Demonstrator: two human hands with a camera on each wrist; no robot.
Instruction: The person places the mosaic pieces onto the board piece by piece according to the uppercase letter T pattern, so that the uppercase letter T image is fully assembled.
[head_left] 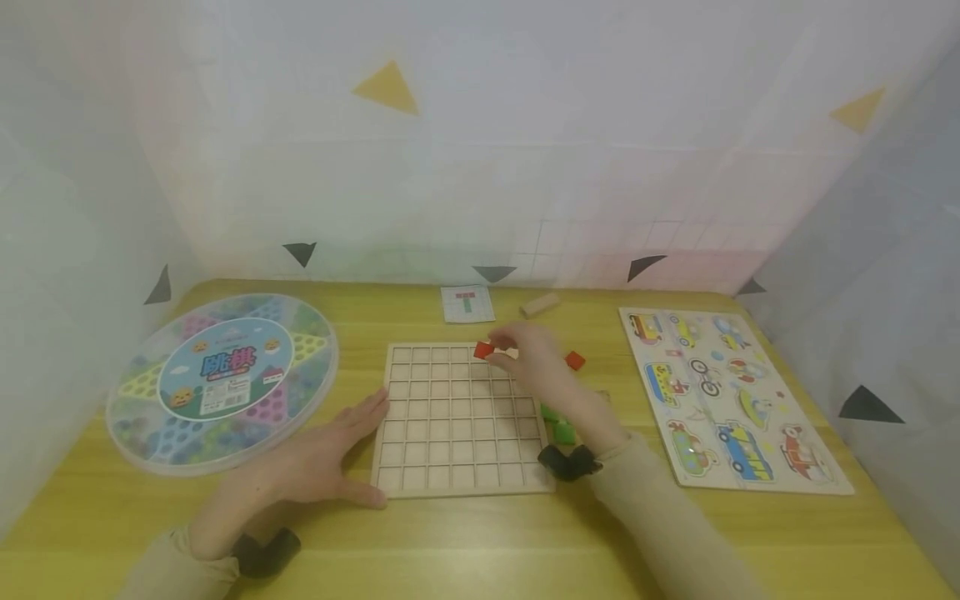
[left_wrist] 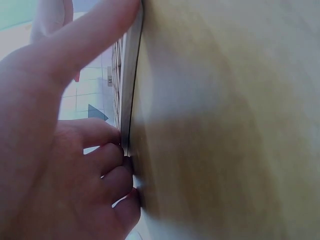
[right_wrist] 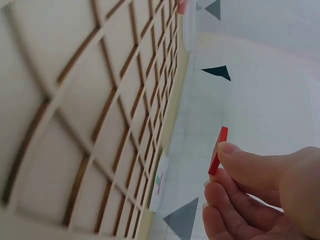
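Observation:
My right hand point(head_left: 534, 367) pinches a red square tile point(head_left: 483, 351) between thumb and fingertips, over the far part of a wooden grid board point(head_left: 442, 430). In the right wrist view the tile point(right_wrist: 218, 150) appears edge-on, apart from the board's grid point(right_wrist: 120, 90). My left hand point(head_left: 322, 458) lies beside the board with thumb and fingers spread, touching its left edge; the left wrist view shows the fingertips at the board's side point(left_wrist: 131, 70). Another red tile point(head_left: 575, 361) lies right of the board, and green tiles point(head_left: 564, 433) lie partly hidden under my right forearm.
Behind the board lie a card point(head_left: 468, 315) with a red and green T pattern and a small wooden block point(head_left: 540, 305). A round Chinese checkers set point(head_left: 225, 367) is on the left. To the right lies a picture puzzle board point(head_left: 723, 417) with vehicles and toys.

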